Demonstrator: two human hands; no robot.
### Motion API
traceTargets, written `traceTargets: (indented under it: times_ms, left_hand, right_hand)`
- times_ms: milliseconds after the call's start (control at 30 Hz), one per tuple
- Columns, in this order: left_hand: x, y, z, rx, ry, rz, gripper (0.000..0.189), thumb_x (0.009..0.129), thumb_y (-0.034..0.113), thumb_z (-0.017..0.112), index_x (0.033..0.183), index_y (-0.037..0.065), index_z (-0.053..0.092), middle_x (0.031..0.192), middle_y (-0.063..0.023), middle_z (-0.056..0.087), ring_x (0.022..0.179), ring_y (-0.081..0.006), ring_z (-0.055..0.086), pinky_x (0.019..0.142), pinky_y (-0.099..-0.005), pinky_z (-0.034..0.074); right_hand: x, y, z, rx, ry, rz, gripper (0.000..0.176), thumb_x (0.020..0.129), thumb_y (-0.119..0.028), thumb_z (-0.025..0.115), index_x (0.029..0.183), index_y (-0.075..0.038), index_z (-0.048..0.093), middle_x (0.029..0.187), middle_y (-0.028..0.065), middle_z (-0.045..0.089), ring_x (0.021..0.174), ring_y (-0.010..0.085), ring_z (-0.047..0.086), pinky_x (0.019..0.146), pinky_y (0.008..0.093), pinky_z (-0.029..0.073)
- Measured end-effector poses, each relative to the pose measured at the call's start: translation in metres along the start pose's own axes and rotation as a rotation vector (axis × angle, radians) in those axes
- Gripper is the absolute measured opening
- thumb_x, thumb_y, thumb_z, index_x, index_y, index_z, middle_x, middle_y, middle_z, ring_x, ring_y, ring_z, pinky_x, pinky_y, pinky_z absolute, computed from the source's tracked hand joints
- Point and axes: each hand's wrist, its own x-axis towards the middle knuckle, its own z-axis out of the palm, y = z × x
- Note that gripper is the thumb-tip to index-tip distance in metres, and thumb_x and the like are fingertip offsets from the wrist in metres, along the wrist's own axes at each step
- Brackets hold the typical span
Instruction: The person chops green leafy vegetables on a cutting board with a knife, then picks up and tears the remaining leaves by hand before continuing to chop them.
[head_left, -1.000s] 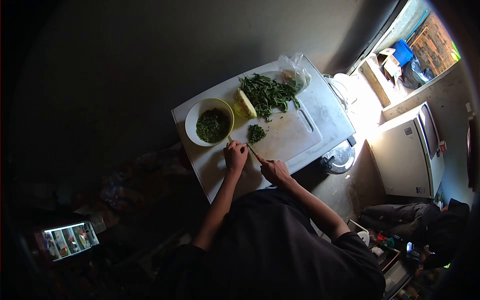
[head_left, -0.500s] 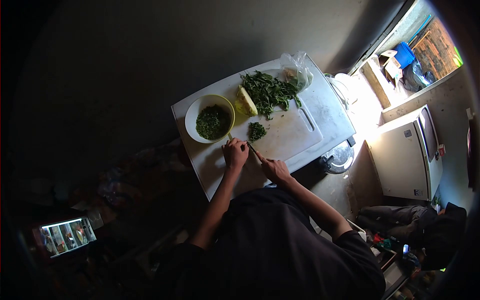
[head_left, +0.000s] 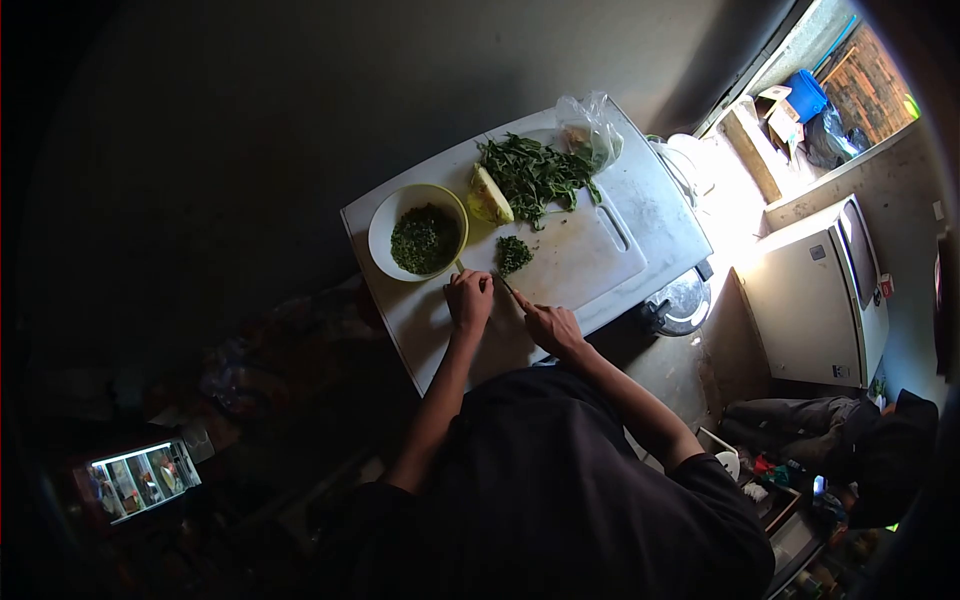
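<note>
My right hand (head_left: 550, 325) grips a small knife (head_left: 508, 286), its index finger stretched along the top and the blade pointing toward my other hand. Curled beside the blade, at the near left edge of the white cutting board (head_left: 590, 275), is my left hand (head_left: 469, 298); what its fingers hold is hidden. A small heap of chopped greens (head_left: 514, 254) lies on the board just beyond the knife. Farther back are a pile of leafy greens (head_left: 540, 172) and a pale yellow-green wedge (head_left: 490, 195), perhaps cabbage. The yellow-rimmed bowl (head_left: 384, 225) holds finely chopped greens; its handle ends by my left hand.
The white table (head_left: 385, 305) meets a dark wall at the back. A clear plastic bag (head_left: 598, 135) sits at its far corner. Below the right edge is a lidded pot (head_left: 680, 305). A small white fridge (head_left: 805, 295) stands right, and a lit screen (head_left: 145, 480) glows lower left.
The view has shifted slightly. Both hands stay close together at the board's edge, with the knife and left fingers moved only a little. The heap and bowl look the same.
</note>
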Motion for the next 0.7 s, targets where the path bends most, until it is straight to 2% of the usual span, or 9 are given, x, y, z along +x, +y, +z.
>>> traceTargets:
  times_ms: [233, 533, 600, 700]
  left_hand:
    - [0.004, 0.007, 0.01, 0.145, 0.1, 0.073, 0.005, 0.084, 0.017, 0.069, 0.087, 0.013, 0.068, 0.088, -0.0047, 0.066, 0.091, -0.0287, 0.061, 0.08, -0.045, 0.045]
    - [-0.001, 0.007, 0.004, 0.035, 0.079, 0.088, 0.008, 0.082, 0.017, 0.071, 0.08, 0.009, 0.071, 0.088, -0.0051, 0.068, 0.089, -0.031, 0.062, 0.077, -0.0447, 0.046]
    - [-0.001, 0.005, 0.001, 0.036, 0.068, 0.089, 0.007, 0.082, 0.017, 0.072, 0.082, 0.01, 0.073, 0.088, -0.0048, 0.068, 0.088, -0.03, 0.062, 0.077, -0.044, 0.046]
    - [-0.001, 0.0, 0.0, 0.013, 0.065, 0.086, 0.007, 0.081, 0.017, 0.072, 0.084, 0.011, 0.075, 0.088, -0.0042, 0.068, 0.088, -0.0288, 0.062, 0.077, -0.0431, 0.046]
  right_hand:
    - [0.003, -0.015, -0.018, 0.03, -0.032, 0.066, 0.066, 0.09, -0.016, 0.054, 0.154, -0.026, 0.04, 0.094, 0.0156, 0.073, 0.069, 0.0389, 0.067, 0.06, 0.0492, 0.052]
    - [-0.005, -0.013, -0.013, 0.031, -0.034, 0.008, 0.066, 0.089, -0.014, 0.054, 0.153, -0.022, 0.042, 0.086, 0.0163, 0.071, 0.066, 0.038, 0.066, 0.059, 0.0495, 0.051]
    - [-0.007, -0.016, -0.017, 0.018, -0.019, -0.01, 0.063, 0.089, -0.013, 0.054, 0.151, -0.016, 0.046, 0.084, 0.0175, 0.071, 0.067, 0.0373, 0.068, 0.061, 0.0498, 0.052]
    - [-0.008, -0.02, -0.021, 0.026, -0.04, -0.018, 0.063, 0.089, -0.013, 0.053, 0.151, -0.016, 0.045, 0.086, 0.0178, 0.072, 0.067, 0.0372, 0.068, 0.06, 0.0495, 0.052]
